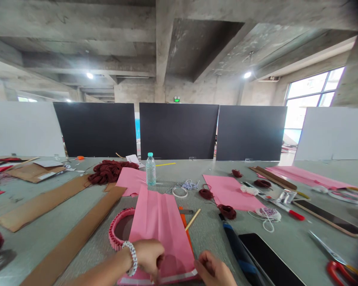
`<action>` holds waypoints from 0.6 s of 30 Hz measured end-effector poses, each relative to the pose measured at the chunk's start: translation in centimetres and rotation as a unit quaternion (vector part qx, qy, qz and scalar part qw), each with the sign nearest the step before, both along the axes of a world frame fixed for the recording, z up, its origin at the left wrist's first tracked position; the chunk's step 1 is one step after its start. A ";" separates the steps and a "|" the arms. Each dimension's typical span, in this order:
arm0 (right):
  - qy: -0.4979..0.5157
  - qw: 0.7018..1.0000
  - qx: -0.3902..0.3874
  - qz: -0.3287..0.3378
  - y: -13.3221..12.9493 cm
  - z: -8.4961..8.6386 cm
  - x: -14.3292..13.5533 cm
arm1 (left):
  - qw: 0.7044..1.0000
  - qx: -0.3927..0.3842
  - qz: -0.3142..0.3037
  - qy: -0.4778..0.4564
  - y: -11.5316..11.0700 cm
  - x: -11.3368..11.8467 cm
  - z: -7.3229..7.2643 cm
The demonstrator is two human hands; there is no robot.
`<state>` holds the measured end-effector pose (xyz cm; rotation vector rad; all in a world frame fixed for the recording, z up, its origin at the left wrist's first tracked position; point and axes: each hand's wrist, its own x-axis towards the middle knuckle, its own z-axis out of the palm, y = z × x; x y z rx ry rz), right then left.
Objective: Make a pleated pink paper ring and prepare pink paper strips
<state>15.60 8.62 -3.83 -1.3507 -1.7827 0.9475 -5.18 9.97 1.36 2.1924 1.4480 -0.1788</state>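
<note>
A creased sheet of pink paper lies lengthwise in front of me, with a white strip of tape along its near edge. My left hand, wearing a beaded bracelet, rests over the paper. Its fingers are curled and their tips point down at the strip; anything between them is hidden. At the strip's right end, my right hand is closed, thumb and finger pinched at the tape and paper corner. Left of the sheet is a pink pleated ring, partly covered by the paper.
Cardboard strips and dark red yarn lie left. A water bottle stands beyond the paper. To the right are a blue-black tool, a phone, scissors and more pink paper. Black panels line the back.
</note>
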 end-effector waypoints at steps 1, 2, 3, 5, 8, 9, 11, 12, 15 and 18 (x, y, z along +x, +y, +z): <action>-0.002 1.000 0.004 -0.001 0.0 0.0 0.0 | 1.000 0.004 -0.005 -0.016 -0.1 -0.4 -0.1; -0.006 1.000 0.009 -0.004 0.0 -0.1 -0.1 | 0.999 0.008 -0.006 -0.038 -0.3 -0.8 -0.2; -0.009 1.000 0.014 -0.009 0.1 -0.2 -0.1 | 0.998 0.010 -0.005 -0.061 -0.4 -1.2 -0.3; -0.014 0.999 0.020 -0.021 0.2 -0.5 -0.2 | 0.996 0.006 0.000 -0.091 -0.6 -1.7 -0.6; -0.010 0.999 0.024 -0.032 0.4 -1.0 -0.2 | 0.997 0.006 0.013 -0.073 -0.6 -1.5 -0.9; -0.013 0.999 0.024 -0.030 0.5 -1.2 -0.2 | 0.998 0.011 0.018 -0.060 -0.6 -1.2 -0.9; -0.028 0.999 0.027 -0.029 0.4 -1.2 -0.3 | 0.999 0.024 0.029 -0.038 -0.6 -0.6 -0.7; -0.038 0.998 0.033 -0.034 0.4 -1.1 -0.3 | 0.999 0.029 0.036 -0.023 -0.6 -0.3 -0.5; -0.062 0.995 0.054 -0.050 0.1 -0.6 -0.4 | 0.998 0.022 0.057 0.028 -0.7 0.5 0.2; -0.086 0.993 0.065 -0.047 0.0 -0.1 -0.6 | 0.996 0.002 0.064 0.066 -0.7 1.0 0.9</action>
